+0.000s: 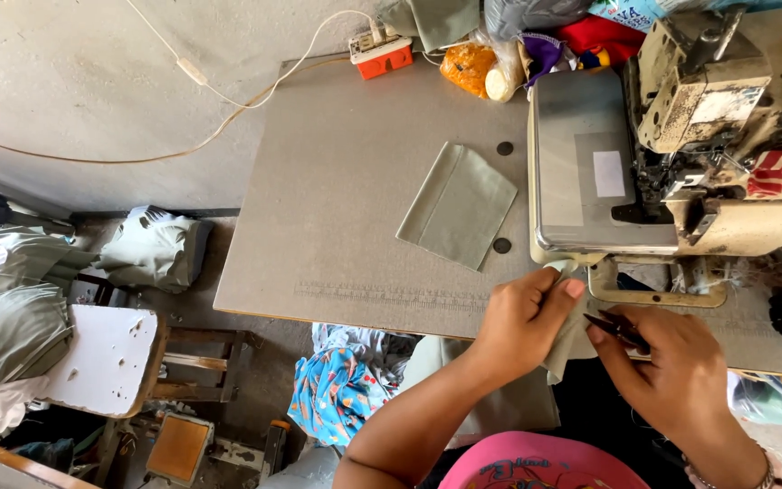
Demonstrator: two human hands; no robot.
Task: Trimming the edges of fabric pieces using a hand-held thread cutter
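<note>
Lower right, your left hand [522, 319] pinched the grey cloth piece [565, 337]; your right hand [672, 367] gripped small snips [620, 328], trimming unfinished; one folded piece [459, 206] lay mid-table.

Single head-worn view, looking steeply down from above the person's own pink collar at the bottom edge, close over the hands at the near edge of the grey surface [337, 208]. Sewing machine [681, 154] fills the upper right. Left third drops past the surface edge to the floor, white stool [106, 358] and heaped cloth there.
</note>
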